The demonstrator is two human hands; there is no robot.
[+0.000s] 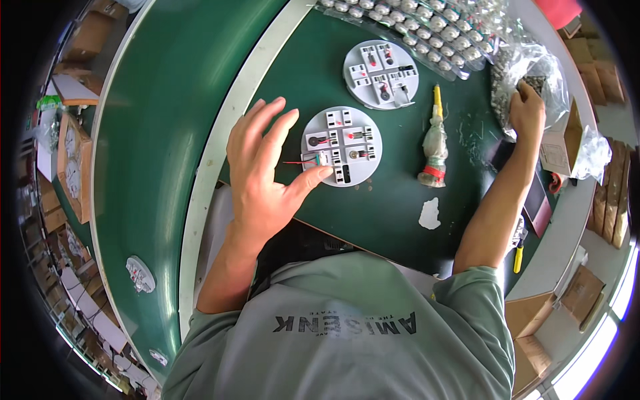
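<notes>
My left hand [260, 167] is open beside the nearer round grey plate [369, 135], its fingers spread and pointing away from me. The thumb tip lies over that plate's left part, close to a small part with red wires [322, 159]; whether it presses on it I cannot tell. White holders with small components sit on the plate. At the far right, my right hand [528, 110] reaches into a clear plastic bag [557, 87] of small greyish pieces [535, 85]. Its fingers are pinched together, and what they hold is hidden.
A second grey plate [357, 73] lies behind the first. Trays of round silvery parts [427, 30] stand at the back. A plastic-wrapped tool with a yellow tip [435, 143] lies between my hands. Left of me runs a green belt [140, 193] carrying a round assembly [139, 274].
</notes>
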